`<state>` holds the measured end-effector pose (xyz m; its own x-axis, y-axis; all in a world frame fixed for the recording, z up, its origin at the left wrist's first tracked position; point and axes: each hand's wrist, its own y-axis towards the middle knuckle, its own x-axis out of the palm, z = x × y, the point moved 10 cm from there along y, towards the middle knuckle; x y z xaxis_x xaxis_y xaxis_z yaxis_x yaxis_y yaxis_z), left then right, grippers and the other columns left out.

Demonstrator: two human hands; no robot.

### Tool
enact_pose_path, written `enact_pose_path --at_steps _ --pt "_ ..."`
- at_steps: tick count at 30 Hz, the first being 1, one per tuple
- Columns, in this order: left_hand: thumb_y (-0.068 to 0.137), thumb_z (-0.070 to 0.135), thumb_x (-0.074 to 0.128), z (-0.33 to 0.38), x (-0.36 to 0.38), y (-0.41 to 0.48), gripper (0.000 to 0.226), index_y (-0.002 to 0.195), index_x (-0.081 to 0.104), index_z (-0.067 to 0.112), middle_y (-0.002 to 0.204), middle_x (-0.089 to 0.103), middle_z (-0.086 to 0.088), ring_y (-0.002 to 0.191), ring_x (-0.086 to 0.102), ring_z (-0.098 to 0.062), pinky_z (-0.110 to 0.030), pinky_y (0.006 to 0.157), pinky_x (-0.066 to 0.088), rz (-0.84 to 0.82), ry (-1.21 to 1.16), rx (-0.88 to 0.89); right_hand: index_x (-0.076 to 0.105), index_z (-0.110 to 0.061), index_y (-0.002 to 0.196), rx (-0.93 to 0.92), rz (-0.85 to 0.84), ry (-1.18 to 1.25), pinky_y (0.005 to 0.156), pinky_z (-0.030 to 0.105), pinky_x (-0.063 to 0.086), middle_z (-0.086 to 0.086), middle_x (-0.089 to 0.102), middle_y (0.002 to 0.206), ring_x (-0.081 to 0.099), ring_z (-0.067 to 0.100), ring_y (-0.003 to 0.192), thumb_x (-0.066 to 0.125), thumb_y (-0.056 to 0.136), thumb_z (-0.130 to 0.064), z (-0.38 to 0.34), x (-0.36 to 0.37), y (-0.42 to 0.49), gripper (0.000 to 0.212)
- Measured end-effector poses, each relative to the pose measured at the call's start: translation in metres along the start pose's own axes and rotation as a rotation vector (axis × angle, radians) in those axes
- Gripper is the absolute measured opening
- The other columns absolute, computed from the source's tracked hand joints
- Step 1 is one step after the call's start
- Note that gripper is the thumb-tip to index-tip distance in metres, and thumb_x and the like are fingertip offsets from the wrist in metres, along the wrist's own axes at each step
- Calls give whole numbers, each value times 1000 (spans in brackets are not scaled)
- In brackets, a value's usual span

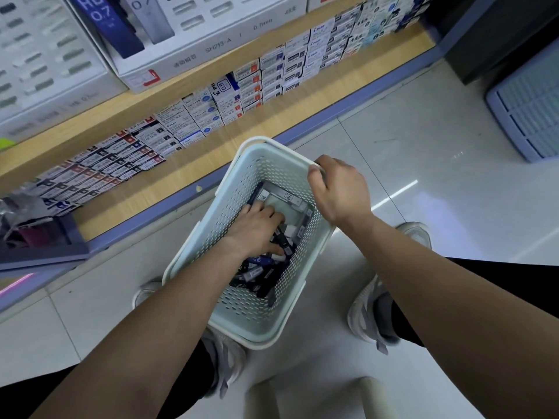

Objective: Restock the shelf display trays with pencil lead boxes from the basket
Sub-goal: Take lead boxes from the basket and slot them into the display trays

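1. Pencil lead boxes (263, 268): a loose heap, dark blue and white, some marked HB, lying in the bottom of the basket (239, 309) at centre frame.
2. Display trays (193, 40): large white cartons printed HB 0.7, standing at the back of the shelf (272, 116), upper left.
3. Shelf: a pale wood board with a blue-grey front edge, running from lower left to upper right.
4. Small refill boxes (211, 107): stacked in rows along the shelf, in front of the trays.
5. My left hand (257, 228): inside the basket, palm down, with the fingers straight and spread. It rests on the heap, and I see no box closed within it.
6. Basket: pale green perforated plastic with a white rim, seen between my two shoes (372, 309) over the tiled floor (423, 146). I cannot tell whether it rests on the floor.
7. My right hand (341, 189): fingers curled over the basket's right rim, gripping it.
8. Crate (529, 104): blue-grey and slatted, on the floor at far right, well apart from the basket.
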<state>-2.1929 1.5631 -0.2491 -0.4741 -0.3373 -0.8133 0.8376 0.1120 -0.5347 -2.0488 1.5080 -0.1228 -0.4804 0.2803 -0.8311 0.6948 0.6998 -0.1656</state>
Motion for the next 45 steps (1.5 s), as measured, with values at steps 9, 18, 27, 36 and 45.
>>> enact_pose_path --at_steps 9,18,27,36,45 --pt "74 64 75 -11 7 -4 73 128 57 20 122 60 -4 116 52 -25 -35 92 47 -19 -176 -44 49 -19 84 8 -12 -4 58 32 28 5 54 77 48 26 68 37 101 -32 -2 0 0 24" --pt "75 70 70 -14 3 -10 73 120 56 14 112 64 -7 102 61 -28 -35 74 46 -77 -135 -126 50 -19 86 -8 -14 -13 58 31 30 5 55 78 49 25 69 35 100 -34 -2 3 1 25" --pt "74 68 73 -22 -4 -24 72 122 59 17 103 67 -7 93 64 -27 -36 78 54 -112 -304 -257 50 -19 88 -12 -41 -17 60 32 32 6 56 81 51 27 72 36 102 -33 -5 0 0 24" --pt "82 55 75 -23 -24 -62 74 138 53 12 124 67 -8 111 63 -29 -32 89 50 -3 -587 -421 55 -14 97 19 -181 1 64 33 33 9 57 91 56 31 86 32 103 -34 -4 3 1 31" --pt "85 56 71 -5 -70 -119 72 142 49 17 140 55 -3 121 56 -24 -27 88 43 113 -974 -522 53 -19 134 -54 -141 -84 101 42 42 8 54 131 46 31 122 48 98 -36 -46 -37 -26 40"
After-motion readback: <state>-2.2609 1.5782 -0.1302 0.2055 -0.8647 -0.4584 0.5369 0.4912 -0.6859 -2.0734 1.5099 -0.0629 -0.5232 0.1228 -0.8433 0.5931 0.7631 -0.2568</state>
